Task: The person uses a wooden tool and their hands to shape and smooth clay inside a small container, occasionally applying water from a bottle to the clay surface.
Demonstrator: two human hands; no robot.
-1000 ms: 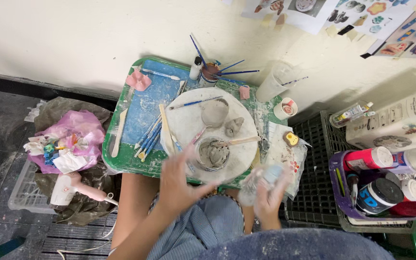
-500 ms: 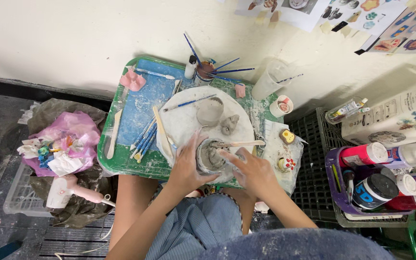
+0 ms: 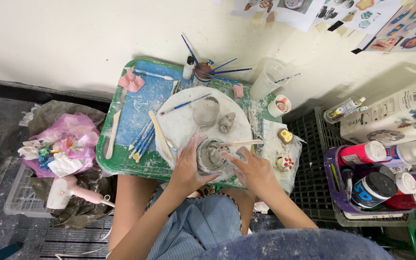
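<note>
A grey clay pot (image 3: 211, 155) sits at the near edge of a round white board (image 3: 184, 123) on a green tray (image 3: 121, 161). My left hand (image 3: 187, 166) cups the pot's left side. My right hand (image 3: 253, 168) rests against its right side, fingers reaching onto the rim. A wooden modelling stick (image 3: 244, 143) lies just past the right hand. Farther back on the board stand a small clay cup (image 3: 206, 110) and a small clay figure (image 3: 226, 122).
Blue tools (image 3: 141, 138) and a wooden knife (image 3: 112, 132) lie on the tray's blue mat. A brush jar (image 3: 201, 72) stands at the back. Paint bottles fill a purple bin (image 3: 335, 185) on the right. A bag of pink scraps (image 3: 63, 144) and a pink hair dryer (image 3: 71, 191) lie left.
My right hand came in from the right edge of the tray and settled on the pot's right side. My left hand stayed on the pot's left side.
</note>
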